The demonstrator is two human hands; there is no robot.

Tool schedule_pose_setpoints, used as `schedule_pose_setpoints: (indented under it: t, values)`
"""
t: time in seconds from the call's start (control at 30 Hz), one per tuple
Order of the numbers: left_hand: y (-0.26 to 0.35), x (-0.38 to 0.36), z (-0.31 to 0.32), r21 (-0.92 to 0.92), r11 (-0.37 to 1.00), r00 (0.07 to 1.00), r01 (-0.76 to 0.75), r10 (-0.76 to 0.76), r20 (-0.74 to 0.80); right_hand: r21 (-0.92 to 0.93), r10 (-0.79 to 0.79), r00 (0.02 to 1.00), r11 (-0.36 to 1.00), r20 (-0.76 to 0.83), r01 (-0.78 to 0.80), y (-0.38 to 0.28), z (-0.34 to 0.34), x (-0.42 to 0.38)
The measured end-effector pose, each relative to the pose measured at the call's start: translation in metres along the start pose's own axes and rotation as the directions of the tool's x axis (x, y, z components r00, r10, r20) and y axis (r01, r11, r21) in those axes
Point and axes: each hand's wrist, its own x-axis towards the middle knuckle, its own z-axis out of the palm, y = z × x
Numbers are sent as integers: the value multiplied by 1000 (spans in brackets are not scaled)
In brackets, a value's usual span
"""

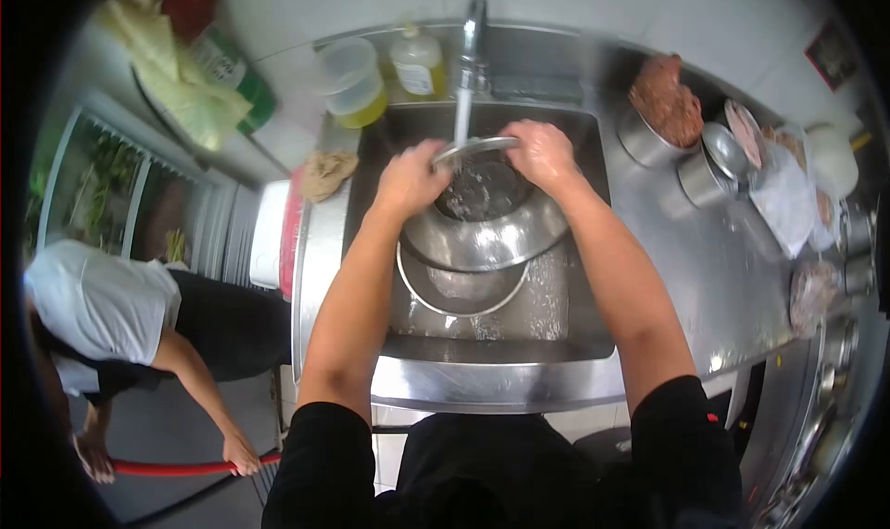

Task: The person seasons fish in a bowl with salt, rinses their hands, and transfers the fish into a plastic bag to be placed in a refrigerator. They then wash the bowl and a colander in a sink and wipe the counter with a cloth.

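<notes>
Over the sink (482,348), a shiny metal bowl (491,246) is tilted under the tap (474,42). Running water from the spout strikes its far rim and splashes inside. My left hand (414,177) is closed on the rim at the left, slightly blurred. On the right side of the same rim, my wet right hand (542,153) grips with bent fingers. Beneath the bowl, a second round metal vessel (464,311) with a pale rim sits in the sink, partly covered by the first.
Behind the sink stand a plastic tub (352,75) and a soap bottle (417,61) with yellow liquid. A tan cloth (327,175) lies at the left edge. Metal containers (649,140) crowd the right counter. At left, another person (111,297) holds a red bar.
</notes>
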Motion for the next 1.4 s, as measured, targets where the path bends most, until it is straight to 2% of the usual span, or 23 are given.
schedule_pose_setpoints:
  t: [0.03, 0.07, 0.1, 0.13, 0.17, 0.2, 0.23, 0.3, 0.37, 0.4, 0.5, 0.53, 0.6, 0.67, 0.73, 0.83, 0.97, 1.07, 1.13, 1.17, 1.23, 1.27, 1.4]
  values:
    - [-27, -20, -2, -72, 994, 995, 81, -76, 66, 58, -11, 999, 998, 45, 9, 9, -1, 4]
    - [-67, -43, 21, -72, 997, 1000, 17, -18, -24, 103, 65, 988, 992, 141, -80, 7, -7, 8]
    - [-75, -64, 19, -219, 937, 945, 271, -216, 246, 138, 139, 960, 975, 241, -176, 0, -12, 10]
    - [-84, -81, 24, -335, 796, 844, 505, -375, 383, 88, 69, 952, 991, 299, -99, -6, 0, 15]
    - [-67, -97, 14, -300, 766, 811, 569, -464, 355, 40, 3, 935, 999, 355, -18, -12, 11, 21]
    - [-83, -108, 28, -279, 778, 816, 562, -468, 338, 4, -28, 914, 1000, 404, 29, -38, 10, 24]
    - [-105, -119, 49, -378, 767, 853, 518, -436, 286, 123, -159, 918, 985, 364, 122, -54, 16, 27]
    - [-89, -139, 38, -169, 810, 822, 561, -523, 223, 278, -404, 911, 887, 80, 369, -113, 49, 61]
    - [-82, -152, 27, -192, 752, 774, 630, -587, 239, 410, -316, 926, 888, 209, 210, -163, 37, 96]
    - [-80, -158, 20, -187, 782, 802, 594, -559, 209, 302, -357, 933, 895, 44, 328, -173, 55, 120]
    - [-89, -182, 13, -177, 888, 905, 425, -410, 113, 263, -326, 932, 896, -157, 358, -206, 73, 190]
    - [-92, -190, 13, -205, 902, 925, 380, -369, 91, 219, -343, 929, 904, -143, 367, -210, 81, 215]
    - [-91, -206, 10, -220, 914, 940, 341, -331, 84, -56, -287, 947, 953, 144, 298, -207, 103, 266]
    - [-90, -216, 1, -229, 904, 932, 362, -340, 128, -199, -168, 861, 935, 480, 293, -204, 117, 299]
    - [-93, -223, -1, -276, 879, 919, 389, -349, 181, -185, -179, 827, 929, 533, 321, -191, 134, 313]
    - [-113, -231, 13, -394, 847, 933, 355, -295, 207, -272, -3, 756, 932, 655, 240, -172, 164, 332]
    - [-118, -230, 16, -496, 770, 914, 401, -302, 270, -364, 247, 848, 929, 468, -70, -184, 179, 326]
    - [-120, -224, 21, -452, 776, 893, 439, -321, 316, -368, 0, 843, 900, 537, 234, -190, 161, 324]
    - [-117, -209, 8, -366, 796, 864, 482, -364, 348, -337, -146, 926, 902, 349, 269, -205, 137, 309]
    - [-117, -200, 6, -350, 781, 838, 517, -380, 391, -292, -271, 931, 895, 245, 337, -195, 131, 310]
    - [-109, -183, -4, -270, 745, 766, 610, -467, 442, -90, -202, 976, 974, 86, 210, -232, 75, 264]
    - [-114, -181, 8, -347, 710, 780, 612, -473, 409, 46, -194, 980, 980, -49, 196, -240, 53, 239]
    - [-111, -160, 13, -474, 589, 756, 655, -521, 397, 431, 30, 996, 900, 86, -65, -225, 8, 109]
